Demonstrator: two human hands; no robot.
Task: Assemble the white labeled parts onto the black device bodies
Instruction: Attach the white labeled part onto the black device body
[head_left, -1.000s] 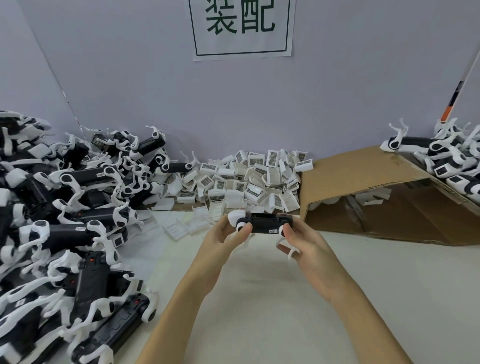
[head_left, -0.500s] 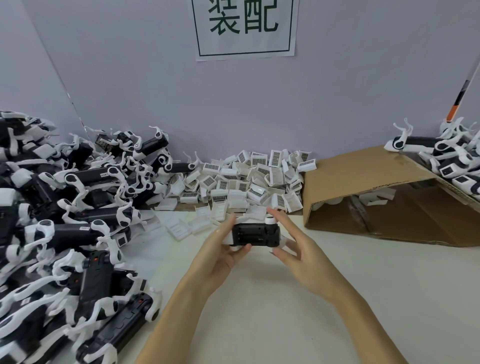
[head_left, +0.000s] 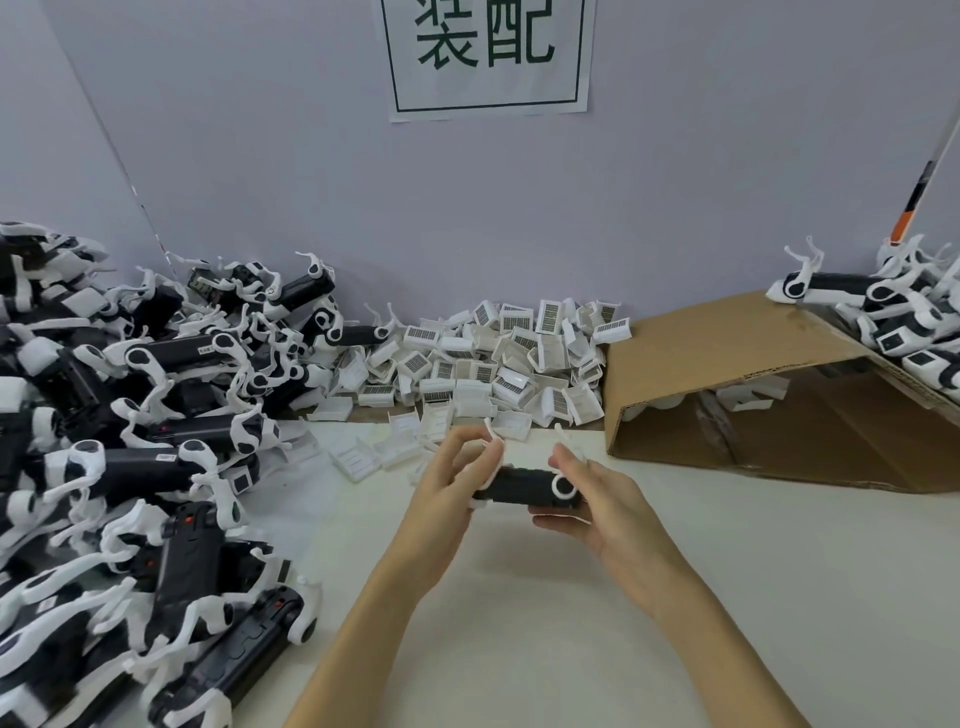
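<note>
- Head view: the person holds one black device body (head_left: 524, 486) above the table (head_left: 571, 623), between both hands. The left hand (head_left: 449, 486) pinches its left end, fingers curled round a white arm there; the right hand (head_left: 597, 501) cradles the right end from beneath, fingers curled under it, thumb by the white ring.
- No white labeled part sits in either hand, so I judge the body is being turned and checked, with a part to be fetched from the heap of white labeled parts (head_left: 498, 358) just behind.
- To do it well: keep the body steady in one hand, turn the open bay upward, line the part up squarely, press evenly until seated, and spare the thin white arms.
- The table is pale and plain. A pile of black bodies (head_left: 135, 457) crowds its left side; a cardboard box (head_left: 753, 384) lies tipped at right, more devices (head_left: 893, 306) beyond. A paper sign (head_left: 488, 57) hangs on the grey wall.
</note>
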